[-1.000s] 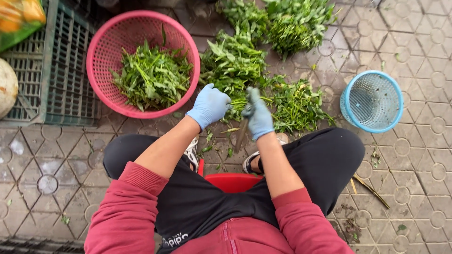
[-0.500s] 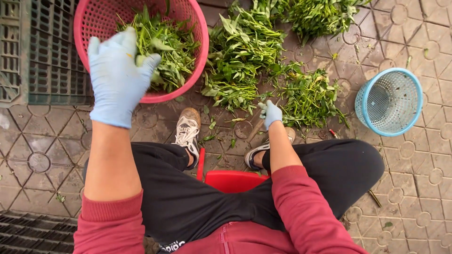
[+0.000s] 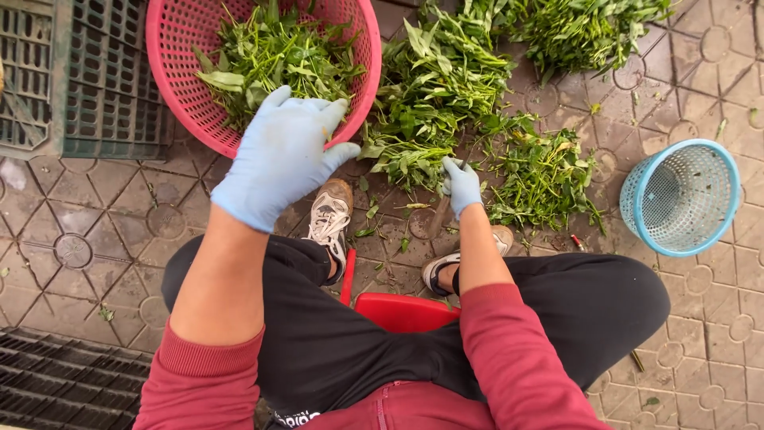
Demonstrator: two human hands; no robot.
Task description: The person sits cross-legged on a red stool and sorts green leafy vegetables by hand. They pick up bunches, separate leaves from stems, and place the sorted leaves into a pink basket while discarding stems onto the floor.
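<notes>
My left hand (image 3: pixel 280 159), in a blue glove, hangs in the air over the near rim of a pink round basket (image 3: pixel 173 95) holding cut leafy greens (image 3: pixel 270 60). Its fingers are extended and it holds nothing. My right hand (image 3: pixel 461 185), also gloved, is low on the paving, with its fingertips pinched on stems at the near edge of a loose pile of leafy greens (image 3: pixel 434 103). A smaller heap of greens (image 3: pixel 545 179) lies just right of that hand.
A light blue mesh basket (image 3: pixel 681 199) stands at the right. A dark green plastic crate (image 3: pixel 76 80) sits at top left. More greens (image 3: pixel 585 28) lie at the top right. I sit on a red stool (image 3: pixel 402 309), shoes (image 3: pixel 328 219) on wet patterned paving.
My left hand rose from the pile in front of me to the pink basket, opened, and has since drifted right over its near rim. My right hand stays at the greens pile.
</notes>
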